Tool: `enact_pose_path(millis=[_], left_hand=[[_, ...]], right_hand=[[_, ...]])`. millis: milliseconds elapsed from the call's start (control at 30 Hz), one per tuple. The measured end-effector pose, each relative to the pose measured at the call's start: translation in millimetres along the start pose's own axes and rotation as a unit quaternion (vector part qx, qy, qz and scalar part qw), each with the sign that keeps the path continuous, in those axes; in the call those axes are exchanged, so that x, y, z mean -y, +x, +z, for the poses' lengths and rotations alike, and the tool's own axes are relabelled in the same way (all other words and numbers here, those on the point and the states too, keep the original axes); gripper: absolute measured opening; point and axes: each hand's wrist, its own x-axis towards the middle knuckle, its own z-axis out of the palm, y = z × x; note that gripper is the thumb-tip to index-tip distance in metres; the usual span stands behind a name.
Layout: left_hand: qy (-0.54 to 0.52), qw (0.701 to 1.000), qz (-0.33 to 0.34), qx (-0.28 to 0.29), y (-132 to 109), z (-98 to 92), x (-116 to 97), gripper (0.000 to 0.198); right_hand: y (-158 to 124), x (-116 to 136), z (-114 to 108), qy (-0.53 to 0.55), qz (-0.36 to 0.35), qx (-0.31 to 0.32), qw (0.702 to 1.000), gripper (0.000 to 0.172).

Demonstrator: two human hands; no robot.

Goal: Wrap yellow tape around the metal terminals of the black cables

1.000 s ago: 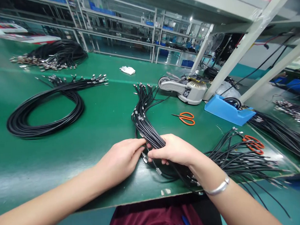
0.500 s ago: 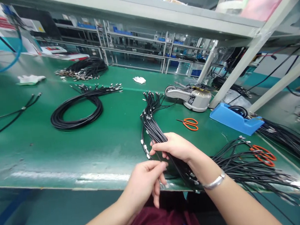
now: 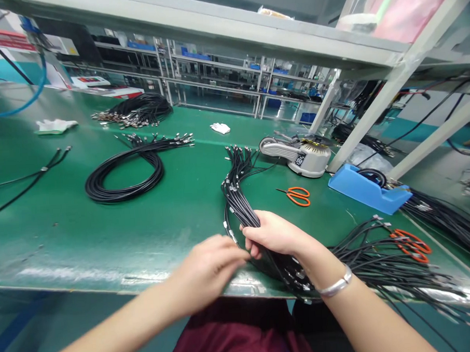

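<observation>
A bundle of thin black cables with metal connector ends point(image 3: 235, 189) runs across the green bench toward me. My right hand point(image 3: 274, 234), with a silver bracelet on its wrist, is wrapped round that bundle near the front edge. Just to its left, my left hand point(image 3: 208, 270) is blurred, its fingertips pinched together against the bundle beside the right thumb. What the left fingers hold is too smeared to make out. A loose spread of more black cables point(image 3: 379, 258) lies to the right of my right wrist.
A coiled cable loop point(image 3: 124, 173) lies left of centre, another pile point(image 3: 138, 108) behind it. Orange scissors point(image 3: 298, 195), a tape dispenser point(image 3: 302, 155), a blue holder point(image 3: 366, 188) and second scissors point(image 3: 413, 239) sit to the right. White gloves point(image 3: 55, 125) lie far left.
My left hand dropped off the front edge of the bench, then came back up to the bundle beside the right hand. The view swung left. My right hand kept its grip.
</observation>
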Motion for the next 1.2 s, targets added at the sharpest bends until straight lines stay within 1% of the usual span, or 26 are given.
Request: enact_pose_path(millis=[33, 67, 100, 167, 233, 300, 367, 500, 567, 633, 733, 867, 1033, 1100, 1200], left_hand=[[0.061, 0.997, 0.036, -0.016, 1.0, -12.6, 12.7, 0.027], [0.104, 0.993, 0.059, -0.018, 4.0, -22.0, 24.5, 0.027], [0.128, 0.988, 0.083, -0.008, 8.7, -28.2, 34.8, 0.028], [0.147, 0.981, 0.123, 0.025, 20.3, -32.0, 49.6, 0.028], [0.143, 0.977, 0.147, 0.065, 31.1, -30.0, 56.7, 0.028], [0.136, 0.974, 0.157, 0.095, 37.7, -28.1, 59.0, 0.027], [0.125, 0.974, 0.157, 0.104, 39.8, -28.4, 60.2, 0.025], [0.063, 0.983, 0.150, 0.082, 37.9, -28.6, 65.4, 0.017], [0.029, 0.986, 0.152, 0.067, 37.5, -26.1, 68.1, 0.017], [0.017, 0.985, 0.161, 0.058, 37.7, -23.3, 69.6, 0.018], [0.034, 0.982, 0.177, 0.061, 38.4, -22.2, 69.8, 0.021], [0.064, 0.976, 0.191, 0.082, 39.1, -26.8, 71.1, 0.023], [0.068, 0.976, 0.186, 0.091, 39.3, -30.8, 77.1, 0.023], [0.081, 0.976, 0.181, 0.089, 39.4, -31.3, 79.7, 0.023], [0.109, 0.977, 0.170, 0.066, 40.1, -32.0, 83.6, 0.021]], right_hand=[[1.4, -3.0, 1.3, -0.024, -0.010, -0.007, 1.000, 0.002], [2.8, -5.7, 2.7, -0.052, -0.015, -0.018, 0.998, 0.004], [3.9, -8.1, 4.2, -0.078, -0.013, -0.030, 0.996, 0.006], [5.5, -11.6, 7.3, -0.123, 0.007, -0.055, 0.991, 0.007], [6.4, -13.6, 10.4, -0.166, 0.027, -0.082, 0.982, 0.007], [7.2, -14.9, 13.4, -0.203, 0.037, -0.098, 0.973, 0.008], [8.5, -15.8, 16.3, -0.232, 0.037, -0.107, 0.966, 0.010], [11.5, -16.7, 21.4, -0.267, 0.033, -0.128, 0.955, 0.015], [12.6, -16.9, 22.9, -0.274, 0.030, -0.139, 0.951, 0.016], [13.3, -17.1, 23.5, -0.277, 0.025, -0.142, 0.950, 0.017], [14.2, -18.4, 22.9, -0.279, 0.038, -0.132, 0.950, 0.015], [15.8, -22.3, 22.0, -0.263, 0.053, -0.114, 0.956, 0.012], [18.4, -24.3, 23.5, -0.226, 0.067, -0.097, 0.967, 0.012], [19.3, -23.7, 24.0, -0.219, 0.070, -0.092, 0.969, 0.014], [19.0, -22.9, 23.3, -0.216, 0.080, -0.080, 0.970, 0.010]])
